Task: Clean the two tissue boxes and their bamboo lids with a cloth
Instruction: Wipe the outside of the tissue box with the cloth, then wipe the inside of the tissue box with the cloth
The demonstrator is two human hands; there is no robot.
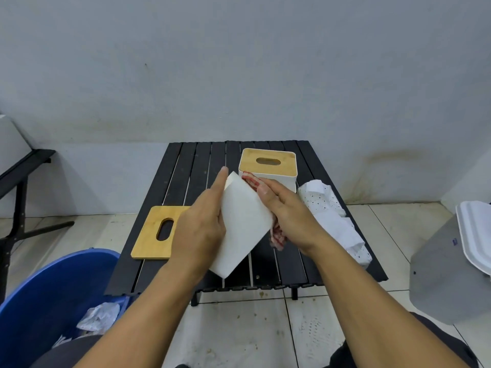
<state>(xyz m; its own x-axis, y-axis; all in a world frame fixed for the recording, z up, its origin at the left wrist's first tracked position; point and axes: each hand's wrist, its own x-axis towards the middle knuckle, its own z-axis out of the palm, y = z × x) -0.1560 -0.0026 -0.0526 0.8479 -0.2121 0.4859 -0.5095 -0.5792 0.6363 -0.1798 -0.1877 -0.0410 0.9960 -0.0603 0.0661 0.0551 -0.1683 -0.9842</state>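
My left hand [200,224] holds a white tissue box [243,227] tilted above the black slatted table [202,160], with no lid on it. My right hand [289,216] presses a red-and-white checked cloth [277,235] against the box's right side. A loose bamboo lid [151,235] with an oval slot lies on the table's left edge. The second white tissue box [281,179] stands at the back of the table with its bamboo lid [268,162] on top.
A crumpled white dotted fabric [334,219] lies on the table's right side. A blue tub [53,296] with scraps sits at the lower left on the tiled floor. A grey chair back [446,274] with a white foam container [475,235] is at the right. A dark bench frame [18,181] stands left.
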